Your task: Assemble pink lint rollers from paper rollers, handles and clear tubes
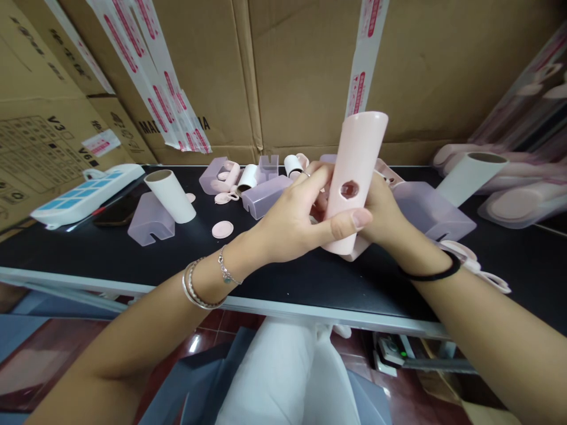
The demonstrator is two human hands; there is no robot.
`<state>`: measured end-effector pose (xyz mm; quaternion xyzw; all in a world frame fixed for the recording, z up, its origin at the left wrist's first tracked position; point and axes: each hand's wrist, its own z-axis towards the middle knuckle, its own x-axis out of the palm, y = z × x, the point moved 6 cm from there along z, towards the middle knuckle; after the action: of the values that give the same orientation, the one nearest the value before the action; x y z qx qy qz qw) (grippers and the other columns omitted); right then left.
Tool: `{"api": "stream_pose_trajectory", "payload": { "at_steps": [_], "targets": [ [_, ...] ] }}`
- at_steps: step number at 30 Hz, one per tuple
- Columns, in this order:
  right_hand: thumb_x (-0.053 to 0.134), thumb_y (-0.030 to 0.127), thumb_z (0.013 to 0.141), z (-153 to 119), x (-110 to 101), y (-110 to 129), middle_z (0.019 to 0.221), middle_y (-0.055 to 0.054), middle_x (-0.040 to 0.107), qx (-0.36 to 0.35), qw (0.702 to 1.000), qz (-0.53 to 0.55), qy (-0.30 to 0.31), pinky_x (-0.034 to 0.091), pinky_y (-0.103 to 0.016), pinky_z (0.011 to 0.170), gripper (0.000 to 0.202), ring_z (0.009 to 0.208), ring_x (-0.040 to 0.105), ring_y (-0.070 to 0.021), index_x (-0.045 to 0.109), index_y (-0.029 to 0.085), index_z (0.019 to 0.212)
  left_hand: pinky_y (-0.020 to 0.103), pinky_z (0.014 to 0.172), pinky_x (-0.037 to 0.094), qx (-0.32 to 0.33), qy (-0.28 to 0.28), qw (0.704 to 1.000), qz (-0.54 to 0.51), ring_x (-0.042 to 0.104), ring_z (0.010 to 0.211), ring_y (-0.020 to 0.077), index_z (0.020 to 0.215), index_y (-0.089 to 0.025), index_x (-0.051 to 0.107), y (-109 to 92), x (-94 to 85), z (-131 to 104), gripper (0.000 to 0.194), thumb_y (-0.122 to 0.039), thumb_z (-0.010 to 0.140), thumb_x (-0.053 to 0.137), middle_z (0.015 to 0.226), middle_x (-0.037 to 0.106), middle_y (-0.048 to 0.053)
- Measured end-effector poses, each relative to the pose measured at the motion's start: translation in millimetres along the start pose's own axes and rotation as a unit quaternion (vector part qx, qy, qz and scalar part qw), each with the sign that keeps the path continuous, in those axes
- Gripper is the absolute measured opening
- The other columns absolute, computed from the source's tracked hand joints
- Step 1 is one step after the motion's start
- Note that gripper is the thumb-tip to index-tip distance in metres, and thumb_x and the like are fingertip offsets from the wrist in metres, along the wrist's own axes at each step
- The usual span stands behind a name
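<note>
A pale pink tube (361, 153) with a slanted top and a small hole in its side stands tilted over the middle of the table. My left hand (296, 221) is closed on it, thumb pressed across the front near the lower end. Behind the tube is my right hand (383, 212), bent inward, its fingers mostly hidden. Another pink piece (358, 249) shows under the tube's lower end, by my right hand; its shape is mostly covered. Nearest my left wrist lies a flat pink disc (222, 229).
A black table (266, 277) backs onto cardboard boxes (301, 71). Left are a power strip (93, 192), a dark phone (119, 208), and a white tube (170, 195) leaning on a lilac cover (151, 219). Right are another lilac cover (429, 206), white tube (469, 177) and bagged pink parts (522, 198).
</note>
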<state>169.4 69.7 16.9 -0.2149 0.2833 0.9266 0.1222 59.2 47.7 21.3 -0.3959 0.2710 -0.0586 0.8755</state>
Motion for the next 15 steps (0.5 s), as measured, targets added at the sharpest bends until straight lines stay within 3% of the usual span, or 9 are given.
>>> {"api": "stream_pose_trajectory", "payload": {
  "at_steps": [3, 6, 10, 15],
  "targets": [
    [0.058, 0.028, 0.074, 0.2, -1.8, -1.3, 0.078, -0.002, 0.062, 0.033, 0.996, -0.088, -0.01, 0.048, -0.034, 0.06, 0.018, 0.067, 0.058, -0.0198, 0.047, 0.024, 0.088, 0.035, 0.081, 0.054, -0.037, -0.021, 0.996, -0.074, 0.062, 0.095, 0.0211, 0.112, -0.019, 0.05, 3.0, -6.6, 3.3, 0.045, -0.051, 0.083, 0.06, 0.113, 0.058, 0.009],
    [0.059, 0.024, 0.073, 0.7, -6.3, 1.9, 0.08, -0.004, 0.063, 0.052, 0.983, -0.174, -0.025, 0.048, -0.036, 0.059, 0.029, 0.067, 0.059, -0.0219, 0.046, 0.024, 0.098, 0.031, 0.07, 0.056, -0.102, -0.093, 0.983, -0.12, 0.064, 0.076, 0.0143, 0.122, -0.018, 0.049, 10.2, -27.4, 8.1, 0.037, -0.034, 0.089, 0.045, 0.114, 0.062, 0.009],
    [0.059, 0.018, 0.074, 1.9, -9.3, 15.2, 0.1, -0.007, 0.065, 0.018, 0.985, -0.173, 0.001, 0.053, -0.039, 0.07, 0.035, 0.078, 0.063, -0.0221, 0.047, 0.024, 0.105, 0.025, 0.061, 0.056, -0.164, -0.158, 0.97, -0.085, 0.065, 0.068, 0.0121, 0.113, -0.015, 0.06, 22.3, -53.2, 12.0, 0.035, -0.022, 0.085, 0.041, 0.104, 0.067, 0.008],
    [0.062, 0.021, 0.075, 1.5, -22.1, 28.2, 0.114, -0.008, 0.061, 0.016, 0.991, -0.129, -0.033, 0.055, -0.04, 0.072, 0.032, 0.076, 0.065, -0.0201, 0.05, 0.025, 0.105, 0.022, 0.056, 0.055, -0.185, -0.198, 0.961, -0.059, 0.068, 0.072, 0.0138, 0.119, -0.015, 0.059, 37.5, -63.8, 12.7, 0.039, -0.021, 0.085, 0.04, 0.104, 0.07, 0.007]
  ]
}}
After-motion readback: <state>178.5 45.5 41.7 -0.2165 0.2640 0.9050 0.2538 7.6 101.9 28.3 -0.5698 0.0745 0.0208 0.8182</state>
